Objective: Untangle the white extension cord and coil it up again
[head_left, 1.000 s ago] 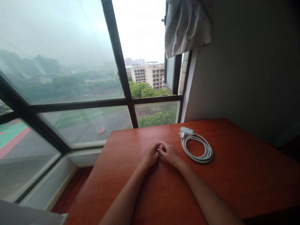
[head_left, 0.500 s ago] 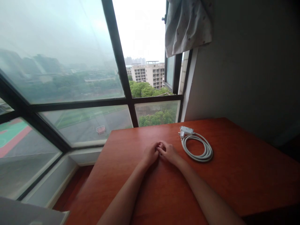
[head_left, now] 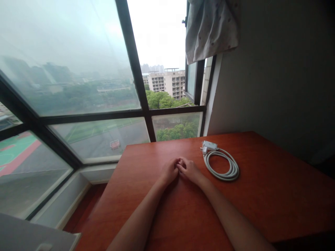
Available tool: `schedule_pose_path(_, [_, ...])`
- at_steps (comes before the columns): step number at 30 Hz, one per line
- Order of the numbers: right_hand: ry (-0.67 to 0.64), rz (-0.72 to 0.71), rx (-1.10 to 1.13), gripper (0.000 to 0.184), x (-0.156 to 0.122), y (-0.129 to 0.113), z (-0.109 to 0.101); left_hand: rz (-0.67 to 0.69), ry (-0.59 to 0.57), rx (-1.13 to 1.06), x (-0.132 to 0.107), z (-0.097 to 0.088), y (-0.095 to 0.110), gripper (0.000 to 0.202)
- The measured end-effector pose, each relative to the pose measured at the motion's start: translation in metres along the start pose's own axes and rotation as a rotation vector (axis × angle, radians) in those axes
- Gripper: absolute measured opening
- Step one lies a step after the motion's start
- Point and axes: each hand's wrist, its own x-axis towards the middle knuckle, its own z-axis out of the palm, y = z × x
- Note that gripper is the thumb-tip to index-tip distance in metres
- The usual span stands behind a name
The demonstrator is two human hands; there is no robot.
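Note:
My left hand (head_left: 171, 170) and my right hand (head_left: 188, 169) rest together on the reddish-brown wooden table (head_left: 131, 188). Their curled fingers touch at the tips, and I see nothing held between them. Both hands are closed, with the undersides of the fingers hidden. Just right of my right hand, apart from it, lies a coiled light-grey power cable (head_left: 234, 171). At the coil's far end are its plug (head_left: 204, 150) and a pale rectangular block (head_left: 210, 145).
Beyond the table's far edge stand dark-framed windows (head_left: 146, 113), one pane open at the right. A patterned curtain (head_left: 211, 33) hangs above the far right side. A grey wall (head_left: 261, 80) borders the right. At lower left is a pale panel corner (head_left: 34, 232).
The whole view has shifted very slightly to the right. Both hands and the cable keep their places on the table.

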Motion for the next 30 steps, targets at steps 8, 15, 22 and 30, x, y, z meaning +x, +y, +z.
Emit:
schedule_pose_path(8, [-0.017,-0.013,-0.011,0.025,-0.0006,-0.0031,-0.0019,0.013,-0.001,-0.007,-0.0001,-0.0003,0.0002,0.041])
schedule_pose_path(15, [-0.019,-0.008,-0.026,0.026,-0.0005,-0.0026,-0.0017,0.003,0.002,-0.008,-0.0005,-0.0011,0.0016,0.040])
schedule_pose_path(22, [-0.023,-0.014,-0.026,0.027,-0.0001,-0.0023,-0.0006,0.006,-0.010,0.010,-0.0003,-0.0050,0.0056,0.039])
schedule_pose_path(30, [-0.024,-0.027,-0.032,0.022,-0.0001,-0.0034,-0.0010,0.009,-0.008,0.017,-0.0007,-0.0046,0.0038,0.039])
